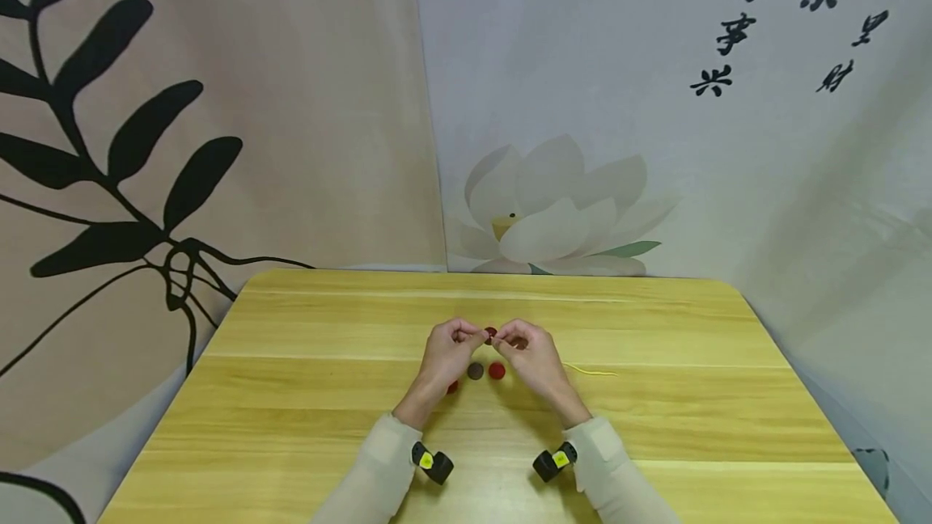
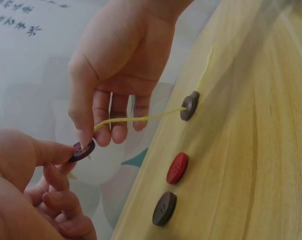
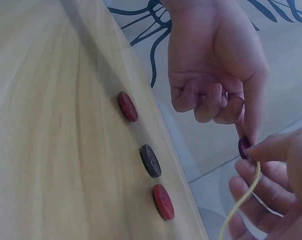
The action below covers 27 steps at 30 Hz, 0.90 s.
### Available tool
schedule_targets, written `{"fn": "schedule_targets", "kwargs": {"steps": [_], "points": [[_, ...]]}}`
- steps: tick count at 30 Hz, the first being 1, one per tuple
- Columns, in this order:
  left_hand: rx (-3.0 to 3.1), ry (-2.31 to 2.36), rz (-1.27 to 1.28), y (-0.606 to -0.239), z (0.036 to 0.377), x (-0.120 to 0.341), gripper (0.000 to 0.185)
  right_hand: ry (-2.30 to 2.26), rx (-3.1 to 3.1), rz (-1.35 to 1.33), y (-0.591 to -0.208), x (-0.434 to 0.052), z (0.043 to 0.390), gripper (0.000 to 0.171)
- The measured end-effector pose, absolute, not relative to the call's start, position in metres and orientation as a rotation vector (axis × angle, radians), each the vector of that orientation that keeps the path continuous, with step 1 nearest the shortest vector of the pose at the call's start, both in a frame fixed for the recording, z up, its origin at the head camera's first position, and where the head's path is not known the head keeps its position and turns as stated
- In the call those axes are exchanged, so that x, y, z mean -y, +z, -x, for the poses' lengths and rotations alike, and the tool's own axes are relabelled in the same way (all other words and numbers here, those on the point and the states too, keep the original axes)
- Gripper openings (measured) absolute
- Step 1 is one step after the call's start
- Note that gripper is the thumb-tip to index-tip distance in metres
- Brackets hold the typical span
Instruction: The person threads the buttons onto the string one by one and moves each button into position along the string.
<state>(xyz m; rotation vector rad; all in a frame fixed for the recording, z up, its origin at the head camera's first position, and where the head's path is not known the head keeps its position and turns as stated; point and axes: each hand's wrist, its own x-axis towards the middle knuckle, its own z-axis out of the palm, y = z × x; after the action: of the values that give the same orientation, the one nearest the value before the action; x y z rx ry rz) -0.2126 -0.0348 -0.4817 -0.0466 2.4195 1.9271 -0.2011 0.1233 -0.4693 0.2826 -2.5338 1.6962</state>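
My left hand (image 1: 454, 352) pinches a dark maroon button (image 2: 83, 150) by its edge between thumb and forefinger, raised above the table. My right hand (image 1: 533, 356) meets it at the button, thumb and forefinger pinching a yellow string (image 2: 136, 119) close to the holes. A short tip of string shows just beyond the button in the left wrist view. From the right fingers the string runs to a dark brown button (image 2: 189, 108) on the table and trails past it. Whether the string passes fully through the held button is too small to tell.
On the wooden table (image 1: 291, 427), below the hands, lie a red button (image 1: 497, 370) and a dark grey button (image 1: 476, 370). Another red button (image 3: 127, 106) lies near the left wrist. Printed cloth (image 1: 328, 103) hangs behind the table's far edge.
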Motion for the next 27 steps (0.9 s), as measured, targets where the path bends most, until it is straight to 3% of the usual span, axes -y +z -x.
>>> {"fn": "schedule_targets", "kwargs": {"steps": [7, 27], "points": [[-2.406, 1.908, 0.065, -0.484, 0.208, 0.035, 0.013, 1.659, 2.582, -0.330, -0.494, -0.130, 0.206, 0.003], [-2.392, 1.951, 0.093, -0.483, 0.211, 0.038, 0.011, 1.604, 2.523, -0.391, -0.494, -0.122, 0.212, 0.007]]}}
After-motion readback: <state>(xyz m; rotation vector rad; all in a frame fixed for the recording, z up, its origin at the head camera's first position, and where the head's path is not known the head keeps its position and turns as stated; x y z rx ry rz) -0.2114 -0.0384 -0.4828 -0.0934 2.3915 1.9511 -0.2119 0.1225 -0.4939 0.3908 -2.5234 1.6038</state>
